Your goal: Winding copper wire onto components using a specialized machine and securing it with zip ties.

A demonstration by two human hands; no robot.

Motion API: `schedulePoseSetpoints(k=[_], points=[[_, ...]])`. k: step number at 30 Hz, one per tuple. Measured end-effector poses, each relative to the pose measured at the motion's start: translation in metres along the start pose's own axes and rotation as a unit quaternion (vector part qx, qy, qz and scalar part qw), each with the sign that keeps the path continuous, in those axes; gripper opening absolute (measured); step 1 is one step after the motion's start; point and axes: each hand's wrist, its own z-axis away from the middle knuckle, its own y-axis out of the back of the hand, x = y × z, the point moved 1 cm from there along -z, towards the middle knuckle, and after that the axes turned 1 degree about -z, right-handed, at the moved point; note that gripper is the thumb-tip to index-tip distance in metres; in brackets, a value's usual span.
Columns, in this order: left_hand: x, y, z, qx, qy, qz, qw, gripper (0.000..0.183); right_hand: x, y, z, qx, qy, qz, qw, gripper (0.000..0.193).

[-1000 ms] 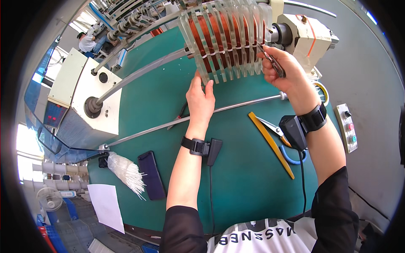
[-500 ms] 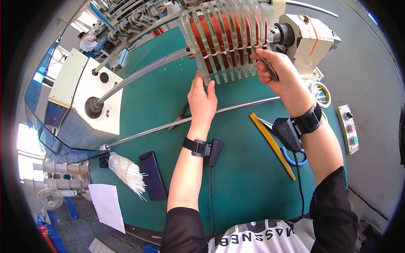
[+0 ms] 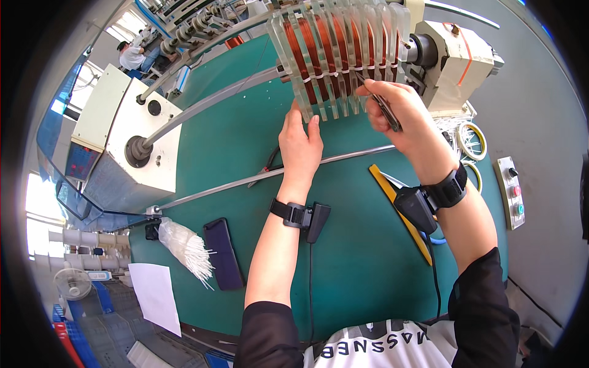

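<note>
Copper wire coils (image 3: 315, 58), wound between clear plates of a coil former (image 3: 297, 98), sit on the machine's spindle at top centre. White ties cross the windings in a row. My left hand (image 3: 300, 144) grips the lower edge of the leftmost plate, its thumb in front and its other fingers partly hidden behind. My right hand (image 3: 402, 116) is closed around a slim dark metal tool (image 3: 388, 114); its kind is not clear. The tool's thin tip points up and left at the lower windings, near the ties. Whether it touches them is hard to see.
Behind is the machine's headstock (image 3: 457, 64); a metal bar (image 3: 230, 187) crosses the green table (image 3: 350, 264). Pliers (image 3: 267, 168), a phone (image 3: 223, 254), bagged white ties (image 3: 184, 248), a yellow strip (image 3: 402, 214), scissors partly behind my right wrist, tape rolls (image 3: 472, 141) and a control box (image 3: 511, 193) lie around.
My right hand with the tool has shifted left along the former, toward a more central coil. The left hand keeps its hold on the plate. The whole view has shifted slightly.
</note>
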Motion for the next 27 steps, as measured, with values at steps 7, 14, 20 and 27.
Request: schedulePoseSetpoints(k=[7, 14, 20, 27], points=[[0.001, -0.001, 0.001, 0.001, 0.014, -0.003, 1.000, 0.043, 0.004, -0.007, -0.005, -0.026, 0.003, -0.005, 1.000, 0.019], [0.001, -0.004, 0.001, 0.004, 0.005, 0.013, 1.000, 0.044, 0.007, -0.018, -0.015, -0.031, -0.014, -0.016, 0.999, 0.020], [0.000, -0.001, 0.001, 0.024, -0.016, 0.005, 1.000, 0.041, 0.014, -0.026, 0.001, -0.034, -0.030, -0.007, 0.999, 0.021], [-0.001, -0.004, 0.001, 0.039, -0.022, -0.001, 0.999, 0.040, 0.016, -0.035, -0.013, -0.042, -0.016, -0.004, 0.999, 0.022]])
